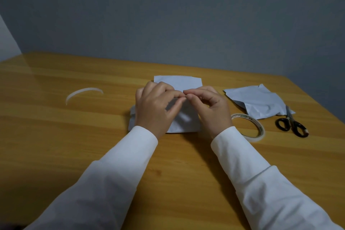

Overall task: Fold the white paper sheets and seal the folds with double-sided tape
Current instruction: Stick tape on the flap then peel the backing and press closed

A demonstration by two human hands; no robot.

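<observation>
White sleeves (115, 177) reach over the wooden table (56, 136) to the folded white paper sheet (179, 83), which lies flat under both hands, long axis running away from the person, plain and pale with its far edge showing beyond the fingertips. Left hand (155, 106) and right hand (211, 108) meet tip to tip above it, thumbs and forefingers pinching something too small to identify; right of the right fingers lie a crumpled sheet (261, 101), a tape roll (250, 127) and scissors (292, 123); a curled strip (82, 93) lies well left.
</observation>
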